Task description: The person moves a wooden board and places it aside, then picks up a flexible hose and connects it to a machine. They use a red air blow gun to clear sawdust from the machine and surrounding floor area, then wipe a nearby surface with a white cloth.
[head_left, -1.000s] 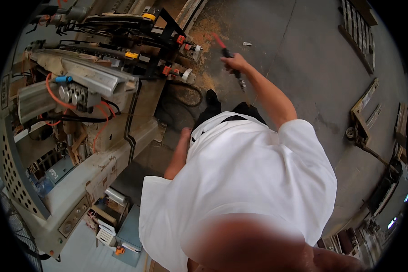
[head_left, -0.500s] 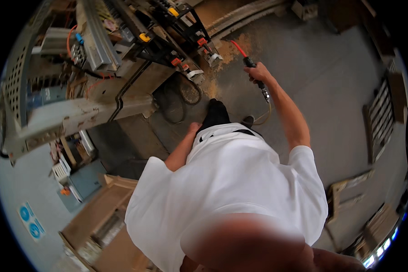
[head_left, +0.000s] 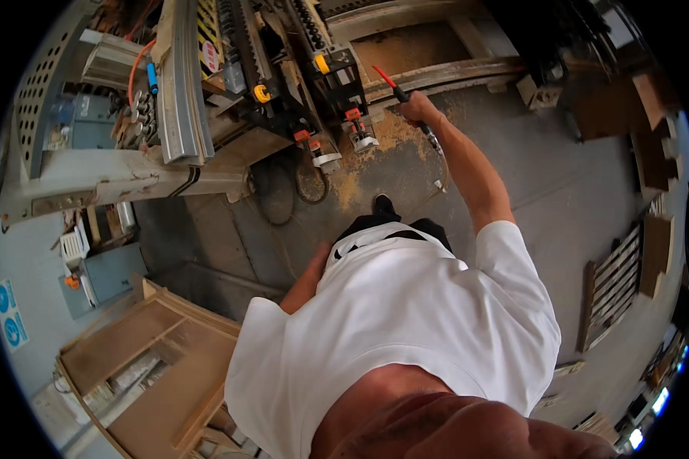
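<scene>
Out in front of me, my right hand (head_left: pixel 416 109) is closed around an air blow gun (head_left: pixel 400 94). The gun has a black body, and its long red nozzle points away from me toward the machine's frame. A metal fitting shows at its rear, where a thin hose (head_left: pixel 445 177) hangs down. At my left hip hangs my left hand (head_left: pixel 321 255), nearest to my dark trousers; its fingers are blurred and partly hidden. Left of the gun are the machine's rails, which end in red and white clamps (head_left: pixel 360 136). Yellow-brown sawdust (head_left: pixel 394 136) lies on the floor beneath them.
A grey machine beam (head_left: pixel 122 172) crosses at left, with black hoses (head_left: pixel 311 183) looped on the floor beside it. Behind my left side stands a wooden crate (head_left: pixel 149 336). A slatted pallet (head_left: pixel 614 283) and a brown board (head_left: pixel 657 252) are at right.
I have stepped closer to the machine, and more of its rails and frame show. The blow gun, still in my right hand, has moved toward the machine's frame. My left hand stays by my hip.
</scene>
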